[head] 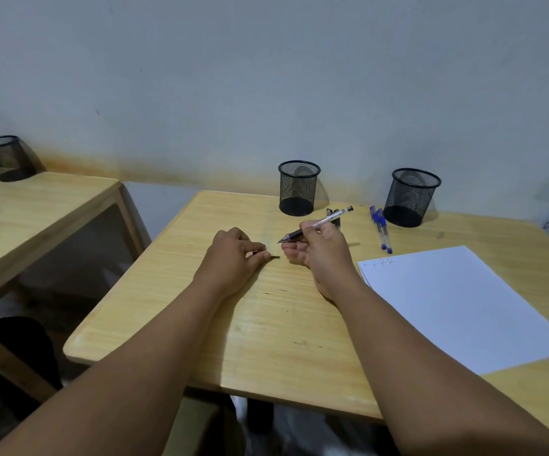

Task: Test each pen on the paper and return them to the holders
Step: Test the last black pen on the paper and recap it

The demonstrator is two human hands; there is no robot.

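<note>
Pens lie on the wooden counter [266,324] near two empty mesh holders [298,188] [411,197]: two blue ones [380,230] beside the right holder, others partly hidden behind the right hand [319,248]. That hand is closed around a clear black-tipped pen [315,229], tip pointing left. The left hand [233,255] pinches a small dark cap [271,256] against the counter. Paper [457,307] with faint scribbles lies to the right.

Clear black-gripped pen [315,224] tilts uncapped, blue pens [380,229] lie beside two empty mesh holders [298,188], paper [457,307] flat.
</note>
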